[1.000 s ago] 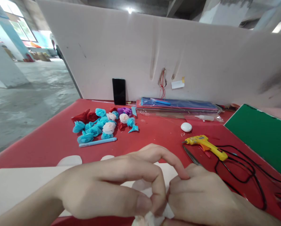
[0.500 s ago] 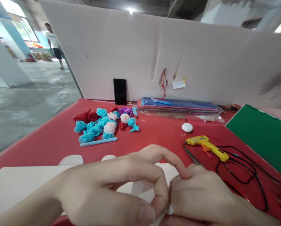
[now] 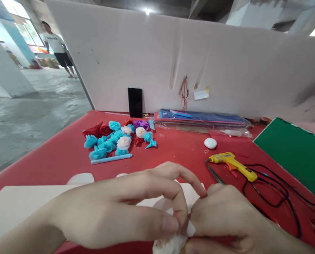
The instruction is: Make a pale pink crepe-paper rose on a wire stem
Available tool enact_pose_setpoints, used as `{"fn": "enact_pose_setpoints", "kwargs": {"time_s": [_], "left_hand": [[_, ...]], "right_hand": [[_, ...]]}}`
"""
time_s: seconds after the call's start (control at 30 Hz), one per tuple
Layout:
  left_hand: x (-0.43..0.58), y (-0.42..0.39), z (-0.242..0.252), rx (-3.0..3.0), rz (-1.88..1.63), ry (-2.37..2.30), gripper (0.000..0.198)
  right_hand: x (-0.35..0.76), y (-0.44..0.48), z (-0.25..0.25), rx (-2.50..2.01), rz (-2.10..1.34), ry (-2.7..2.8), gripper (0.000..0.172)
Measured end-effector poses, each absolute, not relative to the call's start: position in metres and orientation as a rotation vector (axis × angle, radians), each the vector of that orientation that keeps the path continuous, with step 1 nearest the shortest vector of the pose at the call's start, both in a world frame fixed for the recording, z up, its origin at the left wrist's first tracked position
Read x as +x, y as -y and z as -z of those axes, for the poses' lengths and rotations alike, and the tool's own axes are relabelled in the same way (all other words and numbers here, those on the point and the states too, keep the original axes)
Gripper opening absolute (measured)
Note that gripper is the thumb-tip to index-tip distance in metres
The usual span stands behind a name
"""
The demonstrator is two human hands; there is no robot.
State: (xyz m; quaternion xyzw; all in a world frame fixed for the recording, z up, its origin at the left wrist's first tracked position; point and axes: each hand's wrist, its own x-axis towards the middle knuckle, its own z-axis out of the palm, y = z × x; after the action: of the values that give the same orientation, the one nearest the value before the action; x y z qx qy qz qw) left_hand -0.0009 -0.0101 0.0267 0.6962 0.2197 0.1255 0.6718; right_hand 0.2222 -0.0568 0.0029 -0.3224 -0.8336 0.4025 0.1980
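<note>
At the bottom edge a crumpled whitish paper flower (image 3: 168,246) shows in part, cut off by the frame. My left hand (image 3: 120,213) reaches across from the left, thumb and index finger pinched together at the flower's upper edge. My right hand (image 3: 226,215) is closed beside it, its fingers gripping the flower's right side. A small pale paper petal (image 3: 191,228) pokes out between the two hands. Beneath them lies white paper (image 3: 28,201), with a rounded white cutout (image 3: 81,178) at its far edge.
Blue, pink, red and purple paper flowers (image 3: 107,145) lie behind a light blue pen (image 3: 112,159). To the right are a yellow glue gun (image 3: 234,165) with a black cord, scissors (image 3: 214,173), a white oval object (image 3: 210,143) and a green board (image 3: 295,155). A phone (image 3: 135,102) leans on the partition.
The whitish flower has come up into view at the bottom edge between my hands. Both hands remain in nearly the same place. The person in the background has moved left and shows more fully.
</note>
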Motion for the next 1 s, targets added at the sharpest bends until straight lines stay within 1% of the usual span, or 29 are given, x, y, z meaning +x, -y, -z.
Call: {"fn": "enact_pose_setpoints", "kwargs": {"time_s": [0.07,0.13,0.23,0.3,0.4,0.53,0.67,0.73,0.8,0.87,1.0], "left_hand": [[0.000,0.012,-0.029,1.582,-0.300,-0.541,0.010],[0.000,0.014,-0.031,1.620,-0.313,-0.558,0.011],[-0.001,0.014,-0.031,1.670,-0.324,-0.542,0.013],[-0.002,0.012,-0.029,1.664,-0.320,-0.537,0.013],[-0.002,0.011,-0.027,1.594,-0.303,-0.494,0.011],[-0.002,0.012,-0.027,1.571,-0.318,-0.473,0.011],[-0.002,0.012,-0.029,1.601,-0.334,-0.479,0.008],[-0.002,0.011,-0.029,1.596,-0.343,-0.490,0.009],[-0.001,0.010,-0.028,1.579,-0.350,-0.502,0.009],[0.000,0.010,-0.028,1.578,-0.358,-0.504,0.009],[0.000,0.013,-0.028,1.643,-0.354,-0.536,0.011]], "right_hand": [[0.222,0.056,-0.002,-0.897,-1.237,2.283,0.033],[0.222,0.056,-0.003,-0.922,-1.313,2.241,0.028],[0.223,0.056,-0.007,-1.044,-1.315,2.218,0.016],[0.223,0.057,-0.009,-1.096,-1.307,2.214,0.014],[0.222,0.058,-0.012,-1.092,-1.353,2.186,0.019],[0.224,0.057,-0.012,-1.111,-1.455,2.093,0.032],[0.227,0.052,-0.009,-1.030,-1.723,1.975,0.048],[0.227,0.050,-0.008,-0.997,-1.880,1.872,0.053],[0.225,0.048,-0.008,-0.986,-2.016,1.753,0.052],[0.223,0.046,-0.010,-0.984,-2.099,1.686,0.047],[0.222,0.044,-0.014,-0.980,-2.130,1.676,0.040]]}}
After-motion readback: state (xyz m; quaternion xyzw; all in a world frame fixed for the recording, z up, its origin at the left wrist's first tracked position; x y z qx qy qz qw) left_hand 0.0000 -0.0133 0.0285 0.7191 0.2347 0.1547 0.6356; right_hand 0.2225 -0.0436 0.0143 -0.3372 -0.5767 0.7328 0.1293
